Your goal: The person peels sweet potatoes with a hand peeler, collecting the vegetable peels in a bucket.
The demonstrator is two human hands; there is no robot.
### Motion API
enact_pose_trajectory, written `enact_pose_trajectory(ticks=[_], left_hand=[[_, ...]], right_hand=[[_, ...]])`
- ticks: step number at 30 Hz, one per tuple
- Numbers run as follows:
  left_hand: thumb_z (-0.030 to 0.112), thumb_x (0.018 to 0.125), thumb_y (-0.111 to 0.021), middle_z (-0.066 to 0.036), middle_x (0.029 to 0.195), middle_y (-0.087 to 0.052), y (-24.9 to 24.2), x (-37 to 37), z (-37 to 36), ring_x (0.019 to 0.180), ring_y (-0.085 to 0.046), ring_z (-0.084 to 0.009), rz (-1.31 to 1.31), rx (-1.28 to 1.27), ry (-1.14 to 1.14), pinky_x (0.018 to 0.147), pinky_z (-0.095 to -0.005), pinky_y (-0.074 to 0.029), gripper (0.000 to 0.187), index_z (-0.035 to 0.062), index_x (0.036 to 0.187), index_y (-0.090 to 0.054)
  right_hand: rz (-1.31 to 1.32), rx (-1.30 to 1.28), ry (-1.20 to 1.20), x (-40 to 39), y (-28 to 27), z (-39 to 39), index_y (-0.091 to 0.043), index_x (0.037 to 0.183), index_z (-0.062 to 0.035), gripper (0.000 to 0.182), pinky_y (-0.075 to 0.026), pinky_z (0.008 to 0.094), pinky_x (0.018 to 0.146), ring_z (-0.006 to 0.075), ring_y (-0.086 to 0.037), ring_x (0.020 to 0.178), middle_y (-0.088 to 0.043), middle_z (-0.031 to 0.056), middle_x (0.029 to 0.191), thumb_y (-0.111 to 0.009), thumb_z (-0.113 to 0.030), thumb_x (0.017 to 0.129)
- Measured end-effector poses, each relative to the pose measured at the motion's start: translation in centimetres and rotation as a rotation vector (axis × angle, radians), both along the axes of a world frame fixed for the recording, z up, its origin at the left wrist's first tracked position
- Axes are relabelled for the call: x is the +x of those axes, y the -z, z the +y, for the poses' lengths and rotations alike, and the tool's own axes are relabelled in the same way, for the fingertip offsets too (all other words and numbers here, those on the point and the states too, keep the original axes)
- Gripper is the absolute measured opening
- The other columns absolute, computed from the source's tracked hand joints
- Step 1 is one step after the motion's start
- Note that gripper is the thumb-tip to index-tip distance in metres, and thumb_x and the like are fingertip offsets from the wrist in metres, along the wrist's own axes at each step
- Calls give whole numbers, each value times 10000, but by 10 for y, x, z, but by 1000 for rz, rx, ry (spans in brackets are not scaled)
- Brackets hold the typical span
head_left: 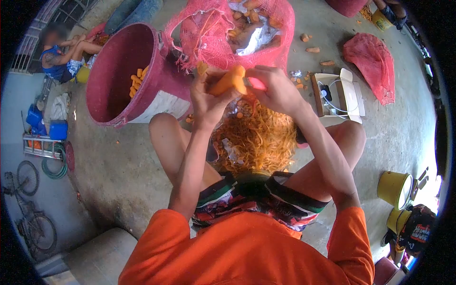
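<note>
Concrete floor (114,166) fills the scene, and up on the left stands the big maroon tub (164,76), with peeled carrots (137,83) lying inside. Right beside it, straight ahead, there's the pink mesh sack (204,28), its mouth open on more orange roots and crumpled white paper (256,40). Down between the knees, a broad heap of orange peelings (256,135) spreads beneath the hands. Off to the right, a red bag (370,61) lies slumped on the floor, and nearer in sits the open box (354,92) with a white cord (338,81) looped in it. Here come the hands, raised over the far side of the heap, just in front of the sack! The left hand (207,102) grips the peeled root (228,81), thumb along its near side, fingers curled around its far side, one end pointing at the other hand. The right hand (275,90) has its fingers closed on a pink handle (256,83), right up against that end of the root; it looks like a peeler's, though the working end is too blurred to be sure.
</note>
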State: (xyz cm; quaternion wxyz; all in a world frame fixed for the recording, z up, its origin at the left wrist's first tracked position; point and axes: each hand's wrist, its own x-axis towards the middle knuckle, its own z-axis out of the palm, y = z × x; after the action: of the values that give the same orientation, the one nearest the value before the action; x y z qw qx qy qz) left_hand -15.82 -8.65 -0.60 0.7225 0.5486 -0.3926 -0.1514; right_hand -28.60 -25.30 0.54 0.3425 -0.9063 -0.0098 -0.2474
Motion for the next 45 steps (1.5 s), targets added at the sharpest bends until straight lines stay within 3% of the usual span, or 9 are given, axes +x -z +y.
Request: enact_pose_trajectory(ticks=[5,12,16,18,21,26,29,40,45], left_hand=[[182,689,-959,-53,1005,-686,-2,20,8,929,-652,-138,-29,-91,137,851,-296,-532,507,35,1070,-658],[316,653,-973,-56,1016,-671,-9,29,26,927,-620,-143,-99,87,622,820,-303,-491,550,92,1033,-644],[426,758,-885,-46,1148,-641,-18,62,32,997,-627,-140,951,-826,744,790,-320,-492,640,75,1205,-589],[498,815,-807,-40,1120,-633,-42,87,42,965,-623,-146,1185,-1076,529,820,-328,-482,634,62,1220,-591],[467,899,-722,-41,1090,-639,-22,97,50,934,-621,-152,1110,-983,355,821,-326,-466,515,61,1195,-610],[371,1020,-596,-10,1038,-644,-10,45,11,835,-581,-135,1031,-400,599,721,-309,-463,277,108,1097,-638],[254,1024,-591,-33,1031,-715,-12,21,-34,927,-664,-188,54,488,555,859,-309,-514,227,60,1102,-680],[207,861,-669,-216,916,-710,85,118,-197,940,-686,-385,-1329,559,-403,847,-506,-531,300,10,1087,-684],[215,875,-678,-174,1255,-652,49,108,-174,1114,-647,-359,-715,827,-58,947,-468,-515,494,49,1330,-577]], right_hand=[[425,155,210,-4,19,-54,-628,896,41,501,-481,460,669,384,-646,713,-624,276,784,-668,-456,946],[534,33,206,-22,-12,-53,-641,996,7,374,-497,481,718,415,-668,803,-663,248,828,-675,-362,944],[423,5,176,-23,-4,-52,-657,1081,-24,324,-507,491,757,431,-671,884,-684,249,902,-679,-313,935],[292,22,171,-23,-5,-50,-608,856,36,355,-444,454,665,368,-555,653,-587,245,741,-693,-302,927],[442,15,192,-27,-22,-54,-662,1101,-30,332,-509,486,752,430,-674,877,-684,259,918,-697,-304,916],[423,67,271,-37,-33,-72,-646,934,23,319,-477,459,674,399,-616,721,-620,243,758,-700,-291,917],[411,53,323,-43,-38,-84,-641,884,40,341,-472,463,665,402,-610,705,-615,248,750,-705,-295,911],[325,-122,458,-42,-19,-98,-695,981,-27,290,-515,500,760,426,-664,874,-692,230,869,-714,-294,869],[349,-116,464,-38,-20,-103,-699,1004,-43,377,-528,522,796,414,-676,932,-711,217,934,-752,-377,838]])
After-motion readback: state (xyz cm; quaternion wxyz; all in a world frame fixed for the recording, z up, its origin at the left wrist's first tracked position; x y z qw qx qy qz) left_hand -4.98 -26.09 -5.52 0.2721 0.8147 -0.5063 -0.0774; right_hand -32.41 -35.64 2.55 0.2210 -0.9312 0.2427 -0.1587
